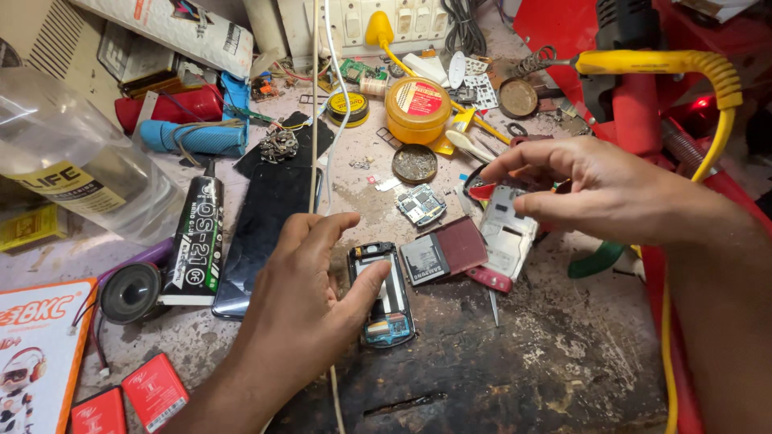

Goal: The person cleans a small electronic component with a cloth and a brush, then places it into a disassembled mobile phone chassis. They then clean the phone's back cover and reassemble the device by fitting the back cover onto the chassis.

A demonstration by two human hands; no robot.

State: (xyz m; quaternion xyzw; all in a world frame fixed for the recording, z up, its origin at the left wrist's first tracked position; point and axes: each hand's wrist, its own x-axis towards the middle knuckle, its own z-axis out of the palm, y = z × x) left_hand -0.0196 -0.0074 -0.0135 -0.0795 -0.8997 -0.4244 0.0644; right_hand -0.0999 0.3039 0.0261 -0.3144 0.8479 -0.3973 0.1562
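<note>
We see a big, dirty workbench (515, 378) full of small things. A dark phone screen (265, 233) lies flat near the middle, and a black glue tube (195, 241) lies beside it. Our left hand (301, 309) rests on the bench, and its thumb presses down on the opened little phone (384, 296), which lies flat in front of us. That phone looks light and thin, with bare parts showing, so we think it could break easily; the hard side edges look like the safest place to hold it. A flat battery (425, 259) lies just beside it. Our right hand (611, 189) hovers above a small grey phone cover (508, 233), fingers pressed together, but we cannot tell if they pinch anything.
</note>
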